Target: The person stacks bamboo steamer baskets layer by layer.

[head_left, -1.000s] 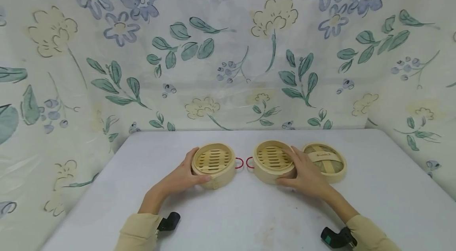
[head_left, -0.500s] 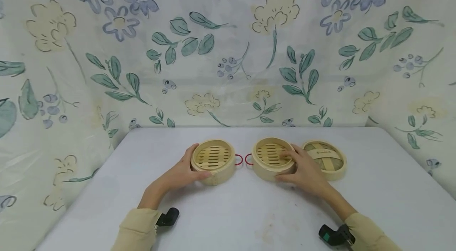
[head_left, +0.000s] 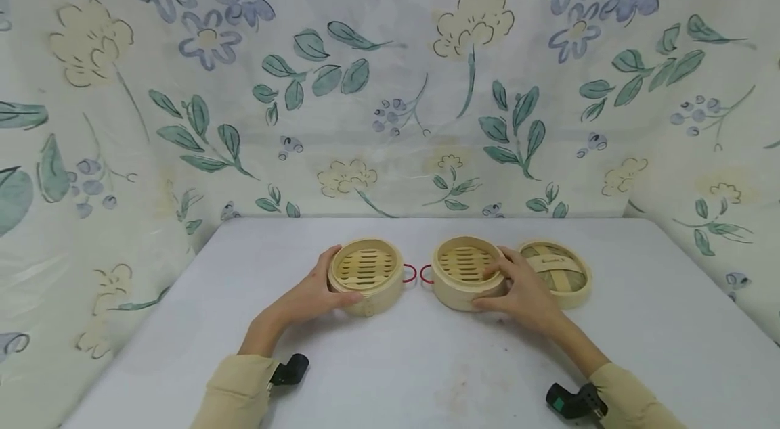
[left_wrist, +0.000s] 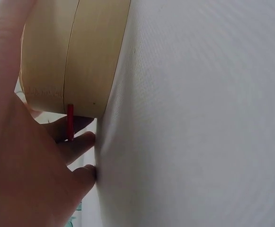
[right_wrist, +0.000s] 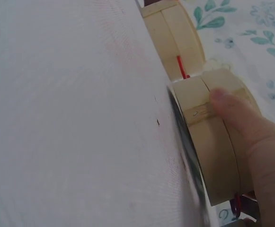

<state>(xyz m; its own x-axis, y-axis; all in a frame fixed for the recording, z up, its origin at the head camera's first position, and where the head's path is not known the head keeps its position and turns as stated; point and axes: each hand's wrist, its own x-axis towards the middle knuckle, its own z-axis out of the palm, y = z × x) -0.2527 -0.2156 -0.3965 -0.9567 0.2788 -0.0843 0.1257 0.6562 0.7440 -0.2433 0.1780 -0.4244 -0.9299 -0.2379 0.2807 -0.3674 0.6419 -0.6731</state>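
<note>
Two round bamboo steamer baskets, slatted floors, red loops: left hand (head_left: pixel 313 294) gripped left basket (head_left: pixel 365 275), right hand (head_left: pixel 523 292) gripped right basket (head_left: pixel 467 271), fingers curled round. Positions unchanged from earlier.

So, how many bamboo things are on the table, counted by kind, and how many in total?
Bamboo steamer baskets: 2, the left basket gripped by the left hand and the right basket gripped by the right hand
Bamboo steamer lids: 1, the woven lid lying right of the right basket
Total: 3
</note>
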